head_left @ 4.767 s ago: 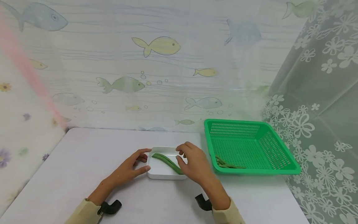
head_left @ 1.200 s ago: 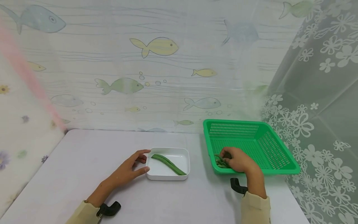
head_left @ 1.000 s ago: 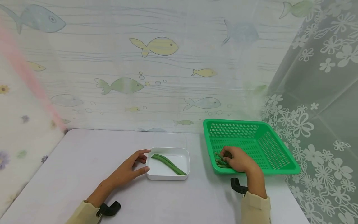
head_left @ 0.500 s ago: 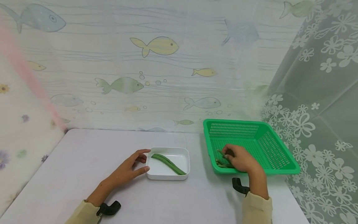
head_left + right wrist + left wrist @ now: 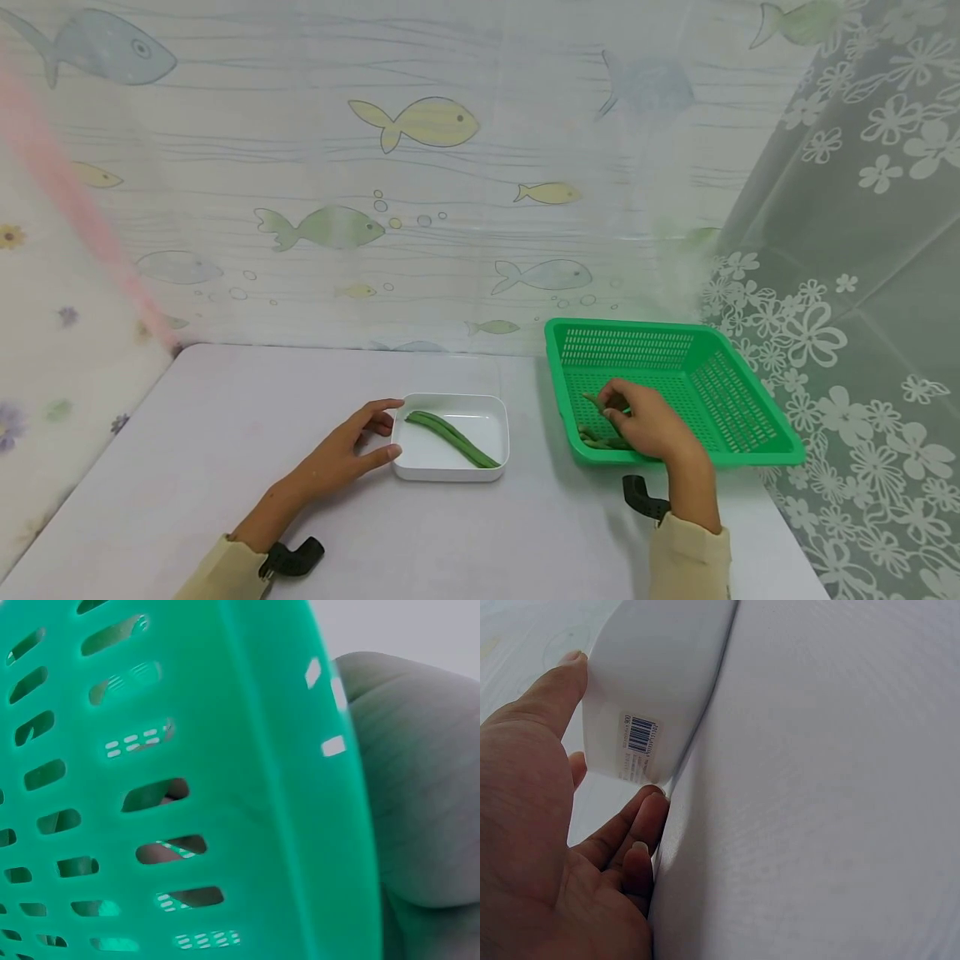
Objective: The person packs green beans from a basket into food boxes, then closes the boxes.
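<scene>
In the head view my right hand (image 5: 651, 423) reaches over the near rim of the green basket (image 5: 731, 459) and pinches a green bean (image 5: 591, 400) between thumb and fingers. Several more green beans (image 5: 597, 442) lie below it in the near left corner. My left hand (image 5: 341, 454) rests at the left side of a white dish (image 5: 450, 476), with thumb and fingertips at its wall. Inside that dish green beans (image 5: 453, 440) lie side by side on a slant. The basket wall hides most of the right hand in the right wrist view.
A white-covered table (image 5: 420, 542) carries the dish and basket. Behind it hangs a fish-print curtain (image 5: 420, 275), and a sheer floral curtain (image 5: 862, 375) hangs along the right. In the left wrist view a barcode label (image 5: 639, 742) is on the dish's wall.
My right hand has gone from the white dish to the green basket. There it has picked out a green bean and raised it slightly. My left hand has stayed at the dish.
</scene>
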`<state>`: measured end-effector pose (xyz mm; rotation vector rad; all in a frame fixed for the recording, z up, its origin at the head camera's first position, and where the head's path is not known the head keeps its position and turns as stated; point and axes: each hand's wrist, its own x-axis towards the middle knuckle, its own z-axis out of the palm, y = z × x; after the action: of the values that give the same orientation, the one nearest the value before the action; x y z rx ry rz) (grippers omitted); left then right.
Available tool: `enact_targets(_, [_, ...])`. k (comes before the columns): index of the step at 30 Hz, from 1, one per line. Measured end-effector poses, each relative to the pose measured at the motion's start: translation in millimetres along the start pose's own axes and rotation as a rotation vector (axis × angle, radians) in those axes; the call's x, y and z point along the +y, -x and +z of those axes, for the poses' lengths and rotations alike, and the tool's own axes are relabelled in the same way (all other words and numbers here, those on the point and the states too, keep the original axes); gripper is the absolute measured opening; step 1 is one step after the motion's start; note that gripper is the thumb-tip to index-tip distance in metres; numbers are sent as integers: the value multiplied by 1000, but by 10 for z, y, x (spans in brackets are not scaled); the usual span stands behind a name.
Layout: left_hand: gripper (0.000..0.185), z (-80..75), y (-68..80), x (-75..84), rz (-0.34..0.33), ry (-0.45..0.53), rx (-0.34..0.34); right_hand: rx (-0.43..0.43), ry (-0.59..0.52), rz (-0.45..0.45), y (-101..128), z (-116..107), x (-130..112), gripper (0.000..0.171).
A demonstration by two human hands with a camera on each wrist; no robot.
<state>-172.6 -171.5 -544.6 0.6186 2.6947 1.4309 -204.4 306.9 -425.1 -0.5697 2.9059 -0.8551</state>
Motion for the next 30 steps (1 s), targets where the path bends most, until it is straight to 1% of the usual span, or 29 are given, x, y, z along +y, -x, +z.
enact_targets(9, [66, 4, -5, 5, -5, 1, 0, 38, -15, -10, 2, -4, -10, 11])
enact_targets(20, [67, 0, -3, 9, -5, 8, 0, 77, -15, -22, -28, 1, -90, 10])
enact_targets(26, [67, -3, -11, 9, -4, 10, 1, 114, 3, -57, -53, 7, -160, 11])
enact_targets(30, [67, -7, -16, 6, -6, 3, -1, 153, 29, -101, -80, 23, -253, 12])
